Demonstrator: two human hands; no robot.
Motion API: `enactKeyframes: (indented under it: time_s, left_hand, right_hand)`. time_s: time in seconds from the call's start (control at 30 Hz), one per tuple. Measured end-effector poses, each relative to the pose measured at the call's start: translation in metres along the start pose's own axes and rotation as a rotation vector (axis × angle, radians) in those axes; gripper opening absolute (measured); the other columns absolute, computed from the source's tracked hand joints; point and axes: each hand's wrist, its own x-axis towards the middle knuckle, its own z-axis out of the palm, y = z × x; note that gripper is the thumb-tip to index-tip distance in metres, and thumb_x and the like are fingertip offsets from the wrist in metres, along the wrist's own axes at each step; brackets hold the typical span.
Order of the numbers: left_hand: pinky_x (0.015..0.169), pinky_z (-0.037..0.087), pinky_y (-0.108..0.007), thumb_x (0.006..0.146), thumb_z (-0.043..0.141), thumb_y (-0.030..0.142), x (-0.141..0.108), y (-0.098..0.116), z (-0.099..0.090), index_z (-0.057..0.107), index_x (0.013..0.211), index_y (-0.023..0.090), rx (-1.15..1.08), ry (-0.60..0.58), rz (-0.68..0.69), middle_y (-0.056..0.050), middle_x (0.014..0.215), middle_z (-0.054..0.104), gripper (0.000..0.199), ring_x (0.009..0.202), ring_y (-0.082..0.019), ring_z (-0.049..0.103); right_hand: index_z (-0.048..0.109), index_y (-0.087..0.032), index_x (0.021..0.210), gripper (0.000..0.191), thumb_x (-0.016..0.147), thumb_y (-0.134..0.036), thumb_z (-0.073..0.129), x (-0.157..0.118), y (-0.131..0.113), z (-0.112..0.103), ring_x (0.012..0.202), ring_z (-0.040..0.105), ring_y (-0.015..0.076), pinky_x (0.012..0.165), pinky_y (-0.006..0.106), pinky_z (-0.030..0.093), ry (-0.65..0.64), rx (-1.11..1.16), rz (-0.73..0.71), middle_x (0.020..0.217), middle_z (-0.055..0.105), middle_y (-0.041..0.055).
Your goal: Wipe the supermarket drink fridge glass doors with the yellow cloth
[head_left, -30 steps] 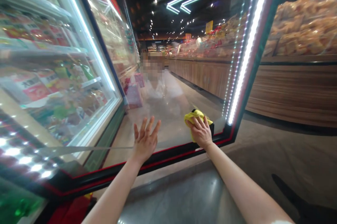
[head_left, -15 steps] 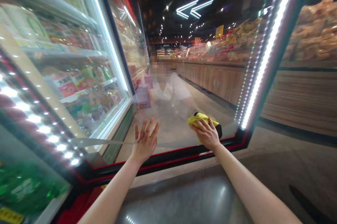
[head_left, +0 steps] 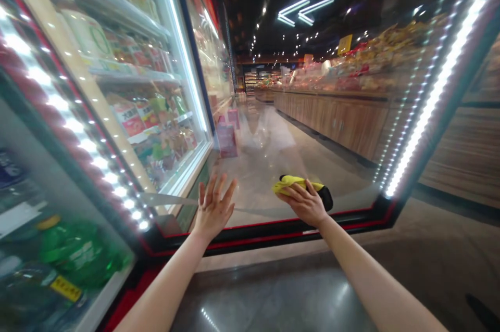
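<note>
Supermarket aisle, under those strip lights (head_left: 307,10)? What's happening at the glass door (head_left: 253,191)?

Yes, a supermarket. The right hand (head_left: 307,204) has its fingers (head_left: 312,190) curled down over a yellow cloth (head_left: 291,183), clamping it against the pane just above the door's black-and-red bottom frame (head_left: 273,231). A dark object (head_left: 326,198) pokes out past the cloth, but I can't tell what it is.

And the other hand?

The left hand (head_left: 213,207) holds nothing. Its fingers are spread wide apart, and it seems pressed flat to the glass, near the cloth but not touching it.

How much of the pane has been gone over?

I can't tell wiped from unwiped. A thin pale streak (head_left: 175,199) runs across the lower glass toward the left hand.

What's around it?

Packaged food on shelves (head_left: 144,113) to the left, pink boxes (head_left: 227,139) farther along, and a wooden-fronted desk (head_left: 332,124) of baked goods far right.
</note>
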Motion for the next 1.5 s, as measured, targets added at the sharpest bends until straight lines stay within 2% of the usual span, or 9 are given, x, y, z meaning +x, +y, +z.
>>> enactKeyframes:
  time_s: [0.23, 0.5, 0.63, 0.77, 0.9, 1.03, 1.13, 1.27, 1.5]
  left_hand:
    - [0.128, 0.006, -0.059, 0.089, 0.069, 0.036, -0.011, -0.018, -0.011, 0.017, 0.162, 0.035, 0.002, -0.014, -0.077, -0.007, 0.172, 0.013, 0.09, 0.158, -0.034, 0.014]
    - [0.128, 0.004, -0.057, 0.088, 0.07, 0.035, -0.023, -0.024, -0.013, 0.025, 0.161, 0.033, 0.006, -0.068, -0.113, -0.009, 0.17, 0.021, 0.086, 0.157, -0.033, 0.017]
    - [0.127, 0.003, -0.06, 0.087, 0.07, 0.035, -0.027, -0.028, -0.013, 0.027, 0.16, 0.034, 0.012, -0.076, -0.126, -0.01, 0.17, 0.021, 0.085, 0.157, -0.034, 0.017]
    - [0.126, 0.002, -0.064, 0.087, 0.07, 0.034, -0.028, -0.028, -0.012, 0.028, 0.16, 0.031, 0.017, -0.079, -0.121, -0.012, 0.169, 0.022, 0.085, 0.157, -0.037, 0.016]
    - [0.126, 0.001, -0.062, 0.09, 0.065, 0.035, -0.03, -0.031, -0.011, 0.03, 0.159, 0.03, 0.016, -0.107, -0.111, -0.013, 0.168, 0.026, 0.078, 0.158, -0.034, 0.014]
    - [0.126, 0.0, -0.062, 0.091, 0.064, 0.038, -0.033, -0.036, -0.012, 0.029, 0.16, 0.026, 0.001, -0.079, -0.151, -0.015, 0.167, 0.028, 0.078, 0.157, -0.034, 0.015]
    - [0.126, 0.002, -0.064, 0.087, 0.069, 0.04, -0.033, -0.038, -0.013, 0.026, 0.161, 0.027, 0.003, -0.036, -0.192, -0.015, 0.169, 0.022, 0.087, 0.157, -0.038, 0.014]
    - [0.126, 0.008, -0.065, 0.084, 0.073, 0.037, -0.032, -0.037, -0.013, 0.022, 0.162, 0.028, 0.008, -0.007, -0.185, -0.015, 0.169, 0.02, 0.093, 0.156, -0.041, 0.016]
    - [0.127, 0.014, -0.061, 0.088, 0.07, 0.033, -0.042, -0.051, -0.016, 0.019, 0.162, 0.029, 0.024, 0.014, -0.152, -0.014, 0.166, 0.03, 0.09, 0.153, -0.036, 0.028]
  right_hand:
    - [0.051, -0.036, 0.149, 0.054, 0.097, -0.023, 0.056, 0.085, -0.048, 0.01, 0.145, 0.04, 0.0327, 0.126, 0.061, 0.009, 0.125, -0.03, 0.377, 0.152, 0.055, 0.0055]
    - [0.053, -0.045, 0.145, 0.057, 0.099, -0.011, 0.047, 0.019, -0.031, 0.012, 0.125, 0.06, 0.0136, 0.129, 0.04, 0.008, -0.078, 0.099, -0.154, 0.133, 0.07, -0.0082]
    - [0.059, -0.043, 0.14, 0.048, 0.098, -0.02, 0.055, 0.054, -0.024, 0.005, 0.133, 0.055, 0.0235, 0.128, 0.051, 0.011, 0.035, 0.014, 0.131, 0.138, 0.067, -0.0013]
    - [0.05, -0.036, 0.15, 0.054, 0.098, -0.023, 0.054, 0.121, -0.076, 0.009, 0.147, 0.039, 0.0334, 0.125, 0.062, 0.011, 0.127, 0.008, 0.325, 0.155, 0.051, 0.0051]
    - [0.044, -0.04, 0.153, 0.06, 0.098, -0.019, 0.053, 0.116, -0.095, 0.017, 0.144, 0.043, 0.0275, 0.127, 0.055, 0.01, 0.037, 0.084, 0.136, 0.153, 0.054, 0.0008]
    - [0.049, -0.044, 0.148, 0.061, 0.097, -0.012, 0.054, 0.07, -0.051, 0.011, 0.13, 0.056, 0.015, 0.129, 0.041, 0.01, 0.038, 0.091, -0.169, 0.136, 0.068, -0.0064]
    - [0.053, -0.042, 0.146, 0.054, 0.097, -0.017, 0.057, 0.076, -0.03, 0.0, 0.132, 0.055, 0.0198, 0.128, 0.048, 0.012, 0.127, -0.002, -0.014, 0.136, 0.068, -0.0026]
    - [0.05, -0.031, 0.15, 0.051, 0.099, -0.027, 0.054, 0.134, -0.068, -0.002, 0.146, 0.04, 0.0334, 0.125, 0.063, 0.011, 0.161, -0.05, 0.296, 0.154, 0.052, 0.0084]
    - [0.047, -0.031, 0.152, 0.055, 0.1, -0.013, 0.047, 0.11, -0.107, 0.016, 0.14, 0.048, 0.0196, 0.13, 0.048, 0.001, 0.048, 0.084, -0.175, 0.148, 0.059, -0.0004]
